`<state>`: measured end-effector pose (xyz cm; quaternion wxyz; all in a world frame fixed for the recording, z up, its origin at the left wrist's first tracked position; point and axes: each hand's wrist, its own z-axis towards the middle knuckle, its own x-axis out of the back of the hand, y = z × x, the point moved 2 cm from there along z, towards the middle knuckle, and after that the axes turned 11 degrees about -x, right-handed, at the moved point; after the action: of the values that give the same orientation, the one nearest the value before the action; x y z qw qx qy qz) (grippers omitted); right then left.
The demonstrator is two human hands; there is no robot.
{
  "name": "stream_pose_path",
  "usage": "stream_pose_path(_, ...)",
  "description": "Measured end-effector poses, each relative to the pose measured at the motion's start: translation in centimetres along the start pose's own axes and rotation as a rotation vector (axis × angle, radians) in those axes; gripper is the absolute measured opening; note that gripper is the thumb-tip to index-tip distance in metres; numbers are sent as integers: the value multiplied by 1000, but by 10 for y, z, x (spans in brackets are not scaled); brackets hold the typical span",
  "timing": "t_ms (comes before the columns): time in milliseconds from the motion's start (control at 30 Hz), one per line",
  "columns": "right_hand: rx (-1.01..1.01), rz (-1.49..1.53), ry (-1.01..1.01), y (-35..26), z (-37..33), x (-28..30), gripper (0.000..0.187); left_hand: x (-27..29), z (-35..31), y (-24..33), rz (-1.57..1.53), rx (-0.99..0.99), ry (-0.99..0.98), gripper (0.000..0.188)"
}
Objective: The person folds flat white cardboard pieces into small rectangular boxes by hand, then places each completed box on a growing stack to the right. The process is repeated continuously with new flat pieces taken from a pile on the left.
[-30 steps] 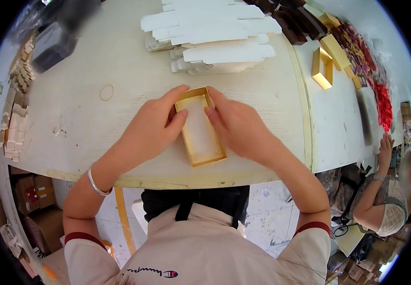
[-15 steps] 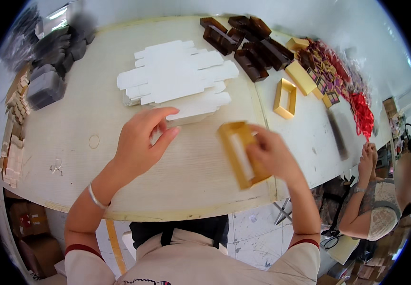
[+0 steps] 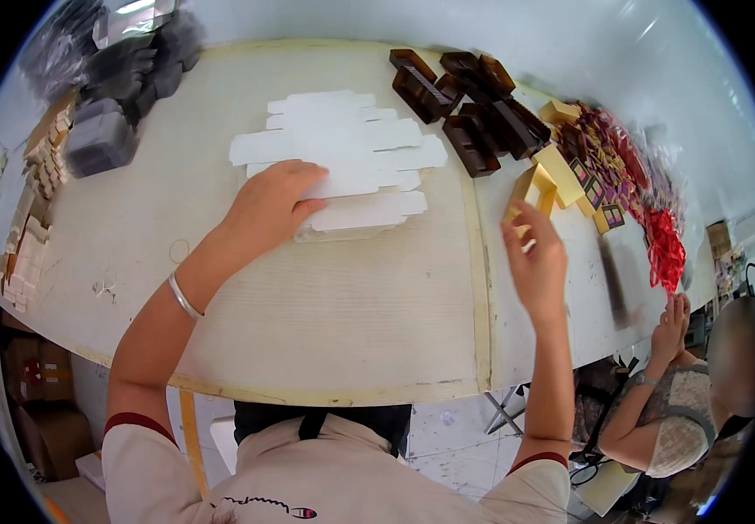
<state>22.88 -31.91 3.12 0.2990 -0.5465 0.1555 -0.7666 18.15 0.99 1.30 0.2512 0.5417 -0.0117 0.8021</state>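
A stack of flat, unfolded white cartons (image 3: 343, 140) lies in the middle of the table. My left hand (image 3: 273, 196) rests on its near left part, fingers stretched over the top carton and thumb apart from them; any grip underneath is hidden. To the right, my right hand (image 3: 539, 258) is beside the near end of an open gold box (image 3: 545, 179), fingers curved and apart, apparently holding nothing. The hand partly covers that box, so contact cannot be made out. A closed-looking gold box (image 3: 561, 172) lies just beyond.
Dark brown plastic trays (image 3: 473, 144) stand at the back. Small patterned boxes (image 3: 609, 218) and red ribbon (image 3: 667, 249) lie on the right, near a co-worker's hands (image 3: 672, 323). Grey plastic pieces (image 3: 102, 144) and pale folded pieces (image 3: 24, 275) line the left side.
My right hand has carried the gold box from the table's middle to the right, beside the other gold boxes, and appears to have let go. My left hand has moved onto the white cartons.
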Motion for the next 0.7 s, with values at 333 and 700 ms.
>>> stream_pose_path(333,936,16,251,-84,-115,1,31,54,-99,120,296,-580,235,18)
stream_pose_path(700,383,164,-363,-69,-193,-54,31,7,-170,119,-260,-181,48,24)
